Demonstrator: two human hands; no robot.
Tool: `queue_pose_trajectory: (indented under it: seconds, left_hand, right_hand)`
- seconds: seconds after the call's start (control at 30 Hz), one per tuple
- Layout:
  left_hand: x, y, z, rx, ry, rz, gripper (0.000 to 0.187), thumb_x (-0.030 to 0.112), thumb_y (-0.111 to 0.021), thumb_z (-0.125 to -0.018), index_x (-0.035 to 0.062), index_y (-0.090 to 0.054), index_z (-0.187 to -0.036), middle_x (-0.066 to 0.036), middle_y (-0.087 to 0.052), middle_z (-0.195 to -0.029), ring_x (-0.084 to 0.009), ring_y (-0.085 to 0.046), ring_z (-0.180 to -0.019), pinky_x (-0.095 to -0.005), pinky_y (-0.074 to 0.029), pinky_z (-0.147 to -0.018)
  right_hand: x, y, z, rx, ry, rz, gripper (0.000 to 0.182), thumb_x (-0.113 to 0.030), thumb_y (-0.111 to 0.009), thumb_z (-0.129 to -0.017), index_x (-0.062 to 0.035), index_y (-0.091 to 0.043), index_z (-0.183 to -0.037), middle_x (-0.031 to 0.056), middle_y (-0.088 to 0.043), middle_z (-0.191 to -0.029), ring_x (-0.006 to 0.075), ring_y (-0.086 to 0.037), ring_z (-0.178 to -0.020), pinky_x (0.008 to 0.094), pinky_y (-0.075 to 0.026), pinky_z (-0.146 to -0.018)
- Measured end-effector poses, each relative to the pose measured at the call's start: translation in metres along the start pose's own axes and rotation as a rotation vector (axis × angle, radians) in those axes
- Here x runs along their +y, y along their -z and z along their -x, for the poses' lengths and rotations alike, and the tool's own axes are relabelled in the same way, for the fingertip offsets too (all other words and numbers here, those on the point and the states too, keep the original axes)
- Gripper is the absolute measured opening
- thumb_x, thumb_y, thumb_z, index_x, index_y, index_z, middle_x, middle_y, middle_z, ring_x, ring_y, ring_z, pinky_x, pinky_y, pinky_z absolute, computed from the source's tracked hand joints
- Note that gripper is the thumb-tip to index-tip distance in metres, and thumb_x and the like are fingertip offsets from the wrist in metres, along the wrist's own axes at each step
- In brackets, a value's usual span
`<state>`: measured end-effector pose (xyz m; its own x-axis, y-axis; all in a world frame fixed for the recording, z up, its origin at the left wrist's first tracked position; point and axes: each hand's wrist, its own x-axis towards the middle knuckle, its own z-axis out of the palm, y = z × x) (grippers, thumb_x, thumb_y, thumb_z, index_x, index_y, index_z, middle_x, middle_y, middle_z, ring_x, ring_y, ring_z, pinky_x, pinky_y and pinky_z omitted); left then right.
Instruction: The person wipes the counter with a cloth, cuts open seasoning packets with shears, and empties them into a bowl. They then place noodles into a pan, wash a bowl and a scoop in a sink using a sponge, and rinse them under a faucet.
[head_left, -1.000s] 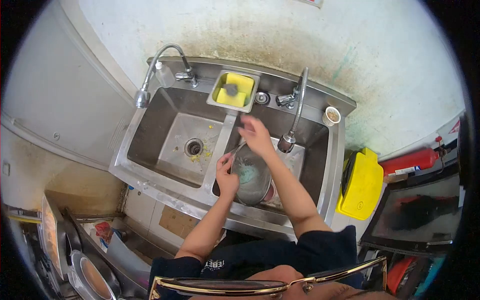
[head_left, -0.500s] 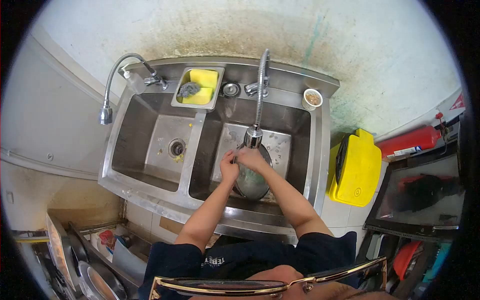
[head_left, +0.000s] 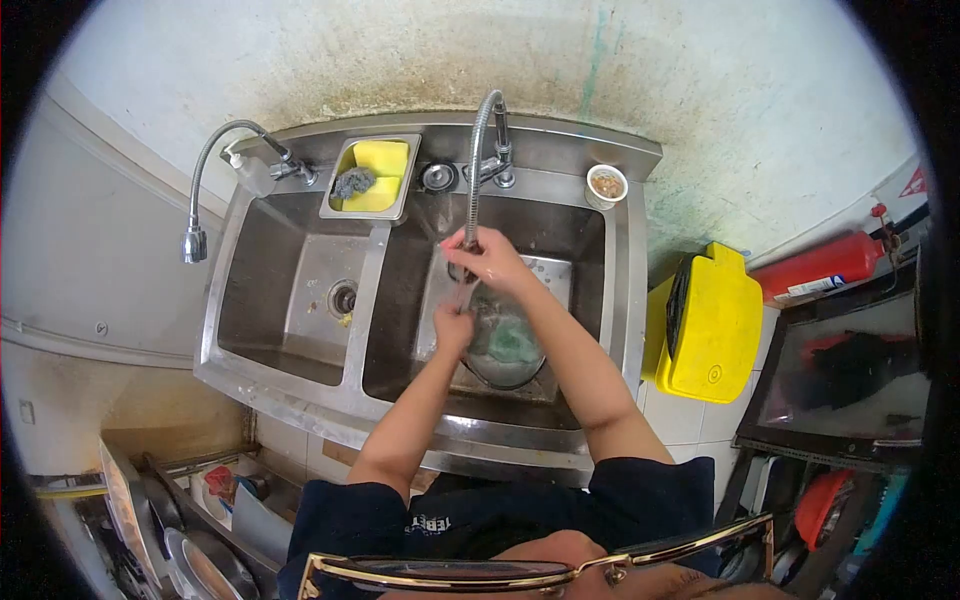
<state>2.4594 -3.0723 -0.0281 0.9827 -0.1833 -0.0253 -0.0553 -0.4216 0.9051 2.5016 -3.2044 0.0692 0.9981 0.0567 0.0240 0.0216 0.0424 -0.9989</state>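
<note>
My right hand [head_left: 490, 262] is wrapped around the spray head at the end of the flexible faucet [head_left: 472, 190], which arches over the right sink basin [head_left: 580, 235]. Just below it, my left hand [head_left: 453, 326] has its fingers curled in the falling water [head_left: 462, 297]; whether anything is in them is hidden. A round, dark-rimmed vessel [head_left: 508, 372] lies in the basin beneath and to the right of my hands. Inside it are water and something greenish that I cannot make out.
Yellow sponges [head_left: 381, 157] and a grey scourer [head_left: 354, 182] sit in a metal tray [head_left: 330, 205] behind the sink. A second faucet [head_left: 195, 235] hangs at the left. On the right ledge stands a white cup [head_left: 605, 188]; a yellow bin [head_left: 712, 330] is beyond.
My right hand has risen from beside the left hand to the faucet head. My left hand has dropped slightly, uncovering more of the vessel. The view has shifted a little.
</note>
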Motion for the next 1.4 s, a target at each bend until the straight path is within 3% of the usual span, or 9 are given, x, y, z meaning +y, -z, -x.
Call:
queue_pose_trajectory:
  seconds: [0.13, 0.17, 0.5, 0.6, 0.77, 1.07, 1.2, 1.27, 1.4]
  left_hand:
    - [-0.013, 0.019, -0.011, 0.075, 0.321, 0.655, 0.040, -0.011, -0.054, -0.073, -0.0012, -0.058, -0.111, -0.006, -0.062, -0.100, -0.0170, -0.056, -0.091, -0.0262, -0.043, -0.079]
    - [-0.015, 0.025, -0.014, -0.002, 0.440, 0.728, 0.038, -0.009, -0.054, -0.076, -0.0004, -0.058, -0.113, -0.007, -0.062, -0.099, -0.0159, -0.057, -0.088, -0.0261, -0.044, -0.075]
    - [-0.013, 0.040, -0.015, 0.005, 0.512, 0.849, 0.035, -0.006, -0.051, -0.080, 0.0001, -0.057, -0.114, -0.008, -0.063, -0.094, -0.0164, -0.060, -0.081, -0.0317, -0.049, -0.073]
    - [-0.013, 0.036, -0.013, 0.015, 0.409, 0.803, 0.033, -0.005, -0.053, -0.079, -0.0002, -0.059, -0.112, -0.008, -0.063, -0.094, -0.0146, -0.059, -0.081, -0.0302, -0.048, -0.074]
    - [0.012, 0.041, -0.006, 0.133, 0.123, 0.691, 0.039, -0.008, -0.054, -0.077, -0.0011, -0.056, -0.116, -0.007, -0.061, -0.106, -0.0136, -0.057, -0.093, -0.0253, -0.044, -0.082]
    - [0.020, 0.039, -0.004, 0.187, -0.062, 0.468, 0.047, -0.014, -0.051, -0.068, 0.0006, -0.060, -0.111, -0.012, -0.056, -0.119, -0.0205, -0.049, -0.114, -0.0301, -0.034, -0.099]
    - [0.019, 0.060, -0.006, 0.210, -0.217, 0.341, 0.056, -0.015, -0.042, -0.061, 0.0014, -0.060, -0.112, -0.014, -0.056, -0.119, -0.0247, -0.045, -0.120, -0.0313, -0.029, -0.102]
    - [0.034, 0.067, 0.003, 0.213, -0.220, 0.283, 0.059, -0.017, -0.039, -0.058, 0.0013, -0.060, -0.110, -0.013, -0.057, -0.118, -0.0267, -0.044, -0.121, -0.0305, -0.029, -0.102]
    - [0.029, 0.071, 0.019, 0.175, -0.469, -0.104, 0.055, -0.015, -0.041, -0.060, 0.0070, -0.063, -0.105, -0.005, -0.059, -0.114, -0.0282, -0.043, -0.122, -0.0480, -0.018, -0.105]
  right_hand:
    - [0.011, 0.003, -0.019, 0.008, -0.129, 0.139, 0.013, -0.010, -0.065, -0.078, -0.0009, -0.061, -0.087, 0.0036, -0.062, -0.076, 0.0107, -0.056, -0.064, 0.0270, -0.048, -0.059]
    - [0.013, -0.003, -0.019, -0.058, 0.061, 0.140, 0.012, -0.009, -0.065, -0.077, -0.0015, -0.062, -0.086, 0.0032, -0.061, -0.071, 0.0114, -0.057, -0.065, 0.0275, -0.048, -0.060]
    - [-0.003, -0.002, -0.010, -0.189, -0.029, 0.003, 0.014, -0.015, -0.068, -0.073, -0.0030, -0.065, -0.079, 0.0051, -0.063, -0.072, 0.0124, -0.058, -0.070, 0.0279, -0.046, -0.067]
    - [0.000, -0.011, -0.012, -0.047, -0.023, 0.138, 0.015, -0.015, -0.068, -0.073, -0.0018, -0.064, -0.080, 0.0043, -0.062, -0.072, 0.0123, -0.057, -0.070, 0.0276, -0.046, -0.067]
    - [-0.038, 0.012, 0.018, -0.277, -0.165, 0.039, 0.012, -0.015, -0.066, -0.078, -0.0046, -0.063, -0.082, -0.0009, -0.060, -0.073, 0.0074, -0.054, -0.067, 0.0235, -0.045, -0.060]
    - [-0.033, 0.010, 0.019, -0.268, -0.122, 0.000, 0.013, -0.017, -0.066, -0.079, -0.0059, -0.064, -0.084, -0.0012, -0.060, -0.073, 0.0072, -0.053, -0.065, 0.0218, -0.042, -0.057]
    - [-0.026, 0.055, 0.020, -0.352, -0.135, 0.125, 0.011, -0.014, -0.067, -0.076, -0.0043, -0.065, -0.082, 0.0010, -0.061, -0.070, 0.0087, -0.055, -0.066, 0.0236, -0.042, -0.060]
    - [-0.021, 0.064, 0.013, -0.196, -0.111, 0.411, 0.011, -0.011, -0.067, -0.069, -0.0027, -0.063, -0.074, 0.0047, -0.060, -0.064, 0.0127, -0.056, -0.061, 0.0284, -0.045, -0.060]
    - [-0.021, 0.066, 0.003, -0.082, -0.020, 0.544, 0.008, -0.008, -0.065, -0.067, -0.0029, -0.063, -0.072, 0.0084, -0.060, -0.063, 0.0161, -0.058, -0.060, 0.0307, -0.046, -0.059]
